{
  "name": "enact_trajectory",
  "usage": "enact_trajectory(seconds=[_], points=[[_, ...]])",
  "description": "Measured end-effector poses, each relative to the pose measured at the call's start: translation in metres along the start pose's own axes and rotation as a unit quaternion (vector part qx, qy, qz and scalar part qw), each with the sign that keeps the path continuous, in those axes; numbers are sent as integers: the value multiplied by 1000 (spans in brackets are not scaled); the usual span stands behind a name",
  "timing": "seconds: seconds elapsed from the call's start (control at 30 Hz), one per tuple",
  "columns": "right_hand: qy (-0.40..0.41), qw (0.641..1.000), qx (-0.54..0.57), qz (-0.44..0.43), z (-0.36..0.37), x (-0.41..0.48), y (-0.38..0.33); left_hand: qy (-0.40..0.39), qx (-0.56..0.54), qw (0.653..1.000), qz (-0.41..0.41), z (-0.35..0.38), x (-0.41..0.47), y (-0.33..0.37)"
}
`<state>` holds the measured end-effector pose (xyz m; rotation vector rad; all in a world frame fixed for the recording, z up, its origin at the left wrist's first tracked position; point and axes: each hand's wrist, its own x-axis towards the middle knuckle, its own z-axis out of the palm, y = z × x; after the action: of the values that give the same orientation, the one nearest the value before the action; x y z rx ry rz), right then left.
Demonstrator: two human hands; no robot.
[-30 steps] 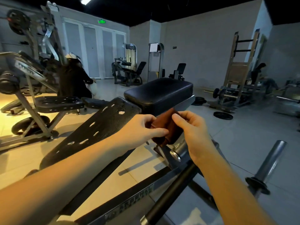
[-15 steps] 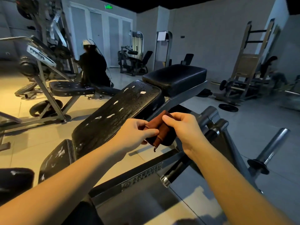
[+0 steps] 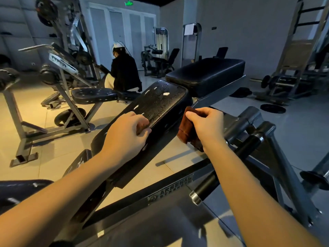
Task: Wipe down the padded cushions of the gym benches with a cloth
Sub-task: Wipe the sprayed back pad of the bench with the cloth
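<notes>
Left hand (image 3: 126,134) has let go, curled; right hand (image 3: 206,125) grips the cloth (image 3: 186,131).

Left hand (image 3: 124,138), right hand (image 3: 208,127), left forearm (image 3: 71,184) and right forearm (image 3: 249,184) are all bare.

Worn pad (image 3: 160,104) top lies open — steel bars (image 3: 248,115) crowd its right side.

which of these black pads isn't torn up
The thick upper pad, beyond the right hand gripping the brown cloth. The long sloped pad and the neighbouring bench's seat both show white torn spots.
</notes>
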<state>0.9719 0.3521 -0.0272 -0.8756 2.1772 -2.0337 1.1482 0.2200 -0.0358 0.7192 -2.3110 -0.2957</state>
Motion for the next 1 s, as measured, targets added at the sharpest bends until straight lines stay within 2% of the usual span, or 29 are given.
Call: enact_trajectory(seconds=[0.23,0.3,0.4,0.43,0.53,0.63,0.7,0.77,0.83,1.0], points=[[83,979,-152,-105,32,19,9,14,22,996,84,10,0,-38],[54,975,-164,-141,43,1,21,18,21,995,96,13,1,-42],[-40,954,-225,-193,65,-47,39,32,31,993,108,16,0,-45],[-44,949,-236,-205,66,-52,42,36,39,992,116,16,0,-47],[31,965,-193,-176,49,-16,31,35,37,992,114,13,-1,-52],[113,964,-184,-155,30,25,19,39,15,995,93,13,-2,-52],[98,964,-178,-172,42,10,29,40,10,995,89,15,-2,-50],[31,960,-202,-194,59,-22,40,47,5,995,86,16,-1,-49],[0,947,-232,-220,57,-32,40,53,-4,995,82,18,-1,-47],[82,962,-199,-166,19,30,13,57,-37,995,71,23,-1,-44]])
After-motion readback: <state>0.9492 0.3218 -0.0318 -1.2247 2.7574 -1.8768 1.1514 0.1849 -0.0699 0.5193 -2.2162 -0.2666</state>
